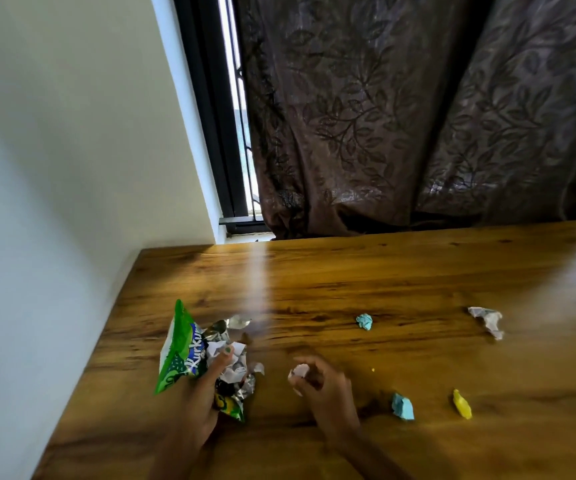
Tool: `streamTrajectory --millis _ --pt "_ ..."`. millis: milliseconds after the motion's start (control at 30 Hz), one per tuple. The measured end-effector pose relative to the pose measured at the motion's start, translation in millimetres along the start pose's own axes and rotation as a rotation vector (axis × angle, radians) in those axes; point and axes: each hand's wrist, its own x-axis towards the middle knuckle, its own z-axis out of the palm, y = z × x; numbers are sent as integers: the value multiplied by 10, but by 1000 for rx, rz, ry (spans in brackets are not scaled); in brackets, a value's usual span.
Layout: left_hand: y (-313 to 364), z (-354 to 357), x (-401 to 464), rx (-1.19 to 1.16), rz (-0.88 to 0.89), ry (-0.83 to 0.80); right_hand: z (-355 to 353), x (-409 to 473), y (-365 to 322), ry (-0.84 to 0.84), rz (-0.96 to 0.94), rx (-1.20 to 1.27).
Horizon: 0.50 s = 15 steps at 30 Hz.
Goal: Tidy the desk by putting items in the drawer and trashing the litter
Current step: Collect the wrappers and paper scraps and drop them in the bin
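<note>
a green snack packet (180, 355) is gripped in the left hand (200, 403), fingers and thumb curled round it together with a wad of crumpled white paper (233, 363) and the packet's silver foil lining; the bundle is held just over the near left part of the wooden worktop (418, 271). a small crumpled white paper scrap (298, 371) is pinched in the curled fingers of the right hand (321, 389), just right of the bundle.

the step in hand is judged to be the gathering of litter into one handful before it is trashed. it would be done well if the white scrap were pressed into the open mouth of the packet, so that the packet serves as a pouch and nothing is shed on the way to the bin. the left grip should be kept firm on the foil edge, since loose paper sits at the top of the bundle and could slip out.

still to be collected are a teal paper ball (364, 321) farther back, a second teal paper ball (402, 406) and a yellow wrapper (462, 404) near the right hand, and a crumpled white paper (487, 320) well off to the right. no bin or drawer is in view.

the packet's long axis runs from near left to far, slightly tilted, its sealed green end pointing up and away toward the wall (54, 168), its torn foil side turned to the right. the yellow wrapper lies with its long axis running near to far.
</note>
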Motion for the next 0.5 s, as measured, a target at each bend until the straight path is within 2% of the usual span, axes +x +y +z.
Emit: streamTrajectory --millis 133,233,500 --pt "-112 4 -63 36 15 63 -190 -164 16 39 99 219" --pt "-186 21 -30 -10 -74 12 -344 -284 50 111 141 283" --pt "-344 482 -77 157 -43 -80 -655 -505 18 361 79 469"
